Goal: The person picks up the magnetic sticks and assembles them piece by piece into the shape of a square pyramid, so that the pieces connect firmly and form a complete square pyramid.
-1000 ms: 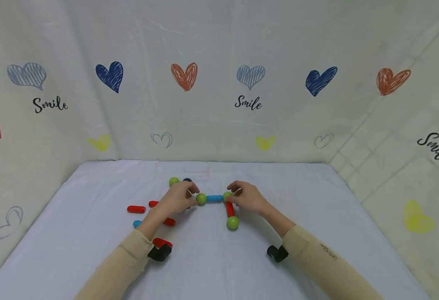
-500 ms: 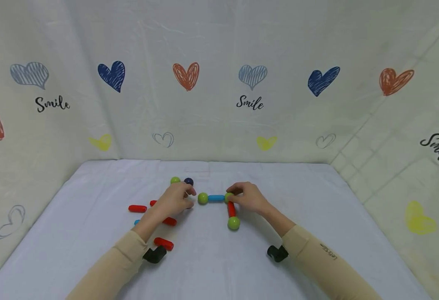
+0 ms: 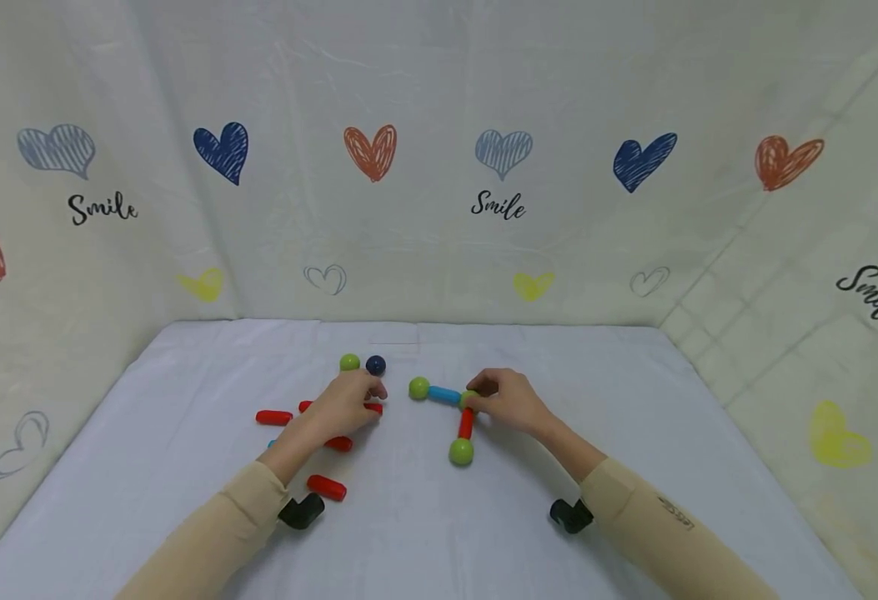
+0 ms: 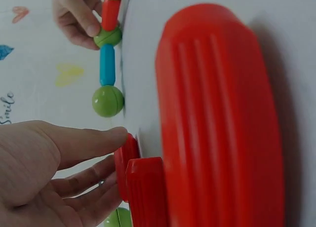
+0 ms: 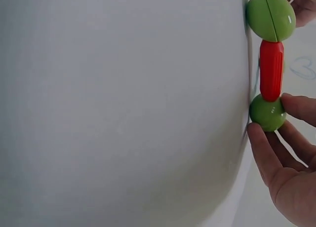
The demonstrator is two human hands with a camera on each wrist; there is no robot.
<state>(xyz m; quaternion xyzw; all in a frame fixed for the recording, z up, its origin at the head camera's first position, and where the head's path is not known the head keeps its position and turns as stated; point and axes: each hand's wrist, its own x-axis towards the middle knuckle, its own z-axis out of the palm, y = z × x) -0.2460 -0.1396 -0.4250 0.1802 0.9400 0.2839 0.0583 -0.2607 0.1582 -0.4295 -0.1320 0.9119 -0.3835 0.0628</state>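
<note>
In the head view, my right hand (image 3: 514,402) pinches the green ball (image 5: 268,114) at the corner of an L-shaped toy piece. From that ball a blue stick (image 3: 444,395) runs to a left green ball (image 3: 419,388), and a red stick (image 3: 466,423) comes toward me, ending in a near green ball (image 3: 461,452). My left hand (image 3: 344,402) hovers low over a loose red stick (image 3: 374,408), thumb and fingers spread about it. In the left wrist view the thumb tip is at that stick's end; whether it touches cannot be told.
Beyond my left hand lie a loose green ball (image 3: 349,362) and a dark blue ball (image 3: 376,365). Several more red sticks (image 3: 274,417) are scattered on the left, one of them nearer me (image 3: 327,487). A white cloth (image 3: 439,533) covers the table, with a hanging sheet behind.
My left hand has drawn left, away from the joined piece's left ball, to the loose red stick. My right hand has shifted right and turned the piece slightly clockwise.
</note>
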